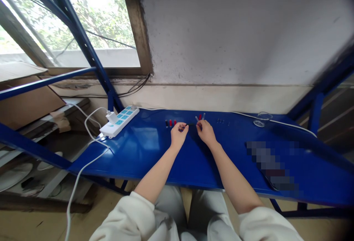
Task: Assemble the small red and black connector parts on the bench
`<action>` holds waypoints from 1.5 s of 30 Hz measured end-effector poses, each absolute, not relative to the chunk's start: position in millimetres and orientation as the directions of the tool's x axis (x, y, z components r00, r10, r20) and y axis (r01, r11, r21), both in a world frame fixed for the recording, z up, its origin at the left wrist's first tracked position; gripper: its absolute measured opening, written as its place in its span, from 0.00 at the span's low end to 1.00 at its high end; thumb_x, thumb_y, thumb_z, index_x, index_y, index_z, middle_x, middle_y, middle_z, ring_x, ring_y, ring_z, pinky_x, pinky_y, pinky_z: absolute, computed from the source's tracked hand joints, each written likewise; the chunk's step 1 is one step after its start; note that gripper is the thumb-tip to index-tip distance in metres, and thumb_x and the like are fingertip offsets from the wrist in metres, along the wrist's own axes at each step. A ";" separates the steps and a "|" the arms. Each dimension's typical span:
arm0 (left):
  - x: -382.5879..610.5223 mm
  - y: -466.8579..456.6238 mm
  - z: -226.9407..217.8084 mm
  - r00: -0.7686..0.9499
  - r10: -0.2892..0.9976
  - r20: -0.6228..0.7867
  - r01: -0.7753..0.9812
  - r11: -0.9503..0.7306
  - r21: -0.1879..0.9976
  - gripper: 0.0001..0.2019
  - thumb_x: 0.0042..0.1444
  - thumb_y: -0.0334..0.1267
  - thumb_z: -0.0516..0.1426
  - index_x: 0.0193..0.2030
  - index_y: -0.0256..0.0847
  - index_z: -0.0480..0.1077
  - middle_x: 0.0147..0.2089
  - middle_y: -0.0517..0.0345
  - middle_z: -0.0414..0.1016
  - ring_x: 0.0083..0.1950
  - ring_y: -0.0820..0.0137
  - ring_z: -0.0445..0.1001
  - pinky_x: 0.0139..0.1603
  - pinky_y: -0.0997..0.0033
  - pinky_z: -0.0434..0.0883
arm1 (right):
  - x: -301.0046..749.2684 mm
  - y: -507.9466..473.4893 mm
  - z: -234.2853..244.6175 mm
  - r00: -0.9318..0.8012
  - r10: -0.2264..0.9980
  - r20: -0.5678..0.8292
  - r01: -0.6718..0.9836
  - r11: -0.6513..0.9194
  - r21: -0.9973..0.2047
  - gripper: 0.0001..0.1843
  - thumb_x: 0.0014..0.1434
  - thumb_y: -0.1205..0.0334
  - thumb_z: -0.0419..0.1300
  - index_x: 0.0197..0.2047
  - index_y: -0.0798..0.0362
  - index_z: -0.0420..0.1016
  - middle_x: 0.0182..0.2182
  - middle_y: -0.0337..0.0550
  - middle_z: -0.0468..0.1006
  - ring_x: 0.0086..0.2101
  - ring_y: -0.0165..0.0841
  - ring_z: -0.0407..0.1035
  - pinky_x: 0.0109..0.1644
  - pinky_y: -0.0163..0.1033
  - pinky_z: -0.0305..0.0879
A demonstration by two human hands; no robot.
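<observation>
My left hand [179, 134] is closed, its thumb and fingertips pinched together over the blue table [155, 159]. Facing it, my right hand [206, 133] is also closed in a pinch. A thin dark strip shows between the two sets of fingertips, too small to make out clearly. Just left of my left hand stand a small black cylinder [166, 123] and red cylinders [170, 123]. Behind my right fingers are a red piece [200, 117] and a slim clear tube [204, 116]; another clear piece [197, 118] rises by the fingertips.
A white power strip [117, 123] with a plugged-in cord lies at the table's left end. Tiny clear pieces [220, 121] lie right of my right hand. Farther right are a clear round object [259, 123], a white cable [293, 126] and a blurred-out dark flat object [272, 165].
</observation>
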State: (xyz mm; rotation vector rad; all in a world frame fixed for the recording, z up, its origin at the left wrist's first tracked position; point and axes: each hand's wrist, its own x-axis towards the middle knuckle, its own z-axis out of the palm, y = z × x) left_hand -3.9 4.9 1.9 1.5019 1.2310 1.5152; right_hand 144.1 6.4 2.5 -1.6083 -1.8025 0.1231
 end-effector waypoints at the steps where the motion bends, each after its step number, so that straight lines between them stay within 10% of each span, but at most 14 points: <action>1: -4.3 5.6 0.7 -0.118 0.931 0.345 0.150 -0.327 0.933 0.11 0.48 0.42 0.56 0.34 0.37 0.69 0.30 0.57 0.70 0.27 0.76 0.67 0.29 0.75 0.67 | 144.2 6.4 4.0 0.059 0.874 0.482 0.788 0.256 -0.560 0.12 0.58 0.60 0.45 0.40 0.55 0.66 0.36 0.49 0.70 0.37 0.35 0.64 0.41 0.38 0.58; 9: -6.0 8.9 -3.6 -0.143 0.940 0.309 0.089 -0.298 0.950 0.13 0.48 0.44 0.57 0.36 0.36 0.69 0.31 0.56 0.70 0.28 0.76 0.67 0.30 0.74 0.68 | 148.9 8.7 7.5 0.361 0.826 0.432 0.380 0.293 -0.877 0.18 0.56 0.47 0.47 0.35 0.53 0.63 0.24 0.38 0.67 0.25 0.29 0.61 0.30 0.34 0.58; 25: -7.2 10.3 1.4 -0.080 0.991 0.111 -0.114 -0.120 0.986 0.14 0.45 0.43 0.59 0.36 0.36 0.70 0.33 0.52 0.74 0.27 0.75 0.69 0.23 0.78 0.64 | 147.3 16.4 4.7 0.295 0.920 0.256 -0.038 0.280 -0.959 0.18 0.47 0.46 0.58 0.29 0.53 0.65 0.18 0.33 0.62 0.19 0.24 0.55 0.23 0.32 0.52; 45: -2.3 8.0 -0.1 -0.018 0.980 0.198 -0.066 -0.199 0.978 0.12 0.42 0.41 0.61 0.33 0.35 0.71 0.28 0.56 0.73 0.28 0.74 0.70 0.31 0.73 0.68 | 134.9 12.4 3.6 0.137 0.961 0.240 -0.015 0.244 -0.970 0.16 0.47 0.48 0.58 0.29 0.53 0.65 0.15 0.31 0.63 0.17 0.24 0.55 0.21 0.32 0.51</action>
